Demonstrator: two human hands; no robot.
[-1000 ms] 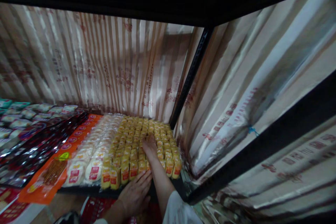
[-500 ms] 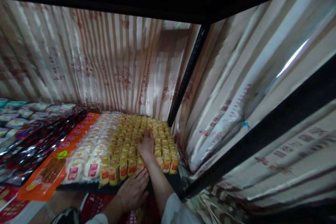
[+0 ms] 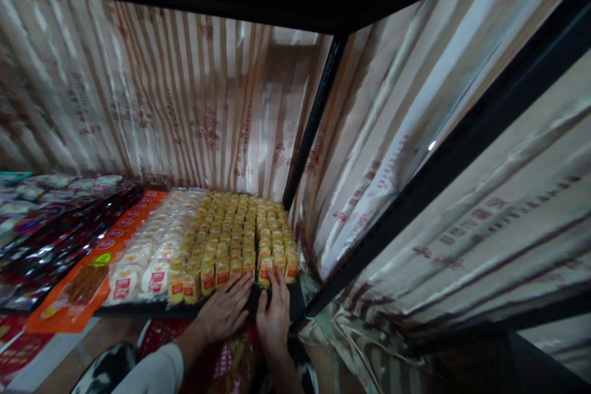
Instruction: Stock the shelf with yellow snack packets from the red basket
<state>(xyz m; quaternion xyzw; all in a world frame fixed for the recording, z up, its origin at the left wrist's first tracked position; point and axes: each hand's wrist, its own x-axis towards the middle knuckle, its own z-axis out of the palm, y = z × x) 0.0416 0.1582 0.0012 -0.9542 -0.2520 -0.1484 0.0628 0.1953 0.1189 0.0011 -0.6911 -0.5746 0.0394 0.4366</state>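
Note:
Rows of small yellow wrapped snacks (image 3: 231,228) stand upright on the dark shelf (image 3: 253,305), packed close together. My left hand (image 3: 226,308) lies with its fingers stretched out against the front of these packs, left of centre. To its right, my right hand (image 3: 274,314) has its fingers extended and touching the front packs of the right-hand rows. A narrow dark gap runs between those rows and the ones beside them. Neither hand grips a pack.
Left of the yellow packs stand clear packs of white round crackers (image 3: 154,276), then orange bags of brown sticks (image 3: 64,305) and dark shiny packs (image 3: 60,246). A black post (image 3: 316,117) rises at the back corner. Striped sheeting (image 3: 207,104) hangs behind.
My right hand has drawn back from the top of the yellow packs to their front edge. My left hand stays at the front. A gap now shows between the right-hand rows. The view has shifted slightly.

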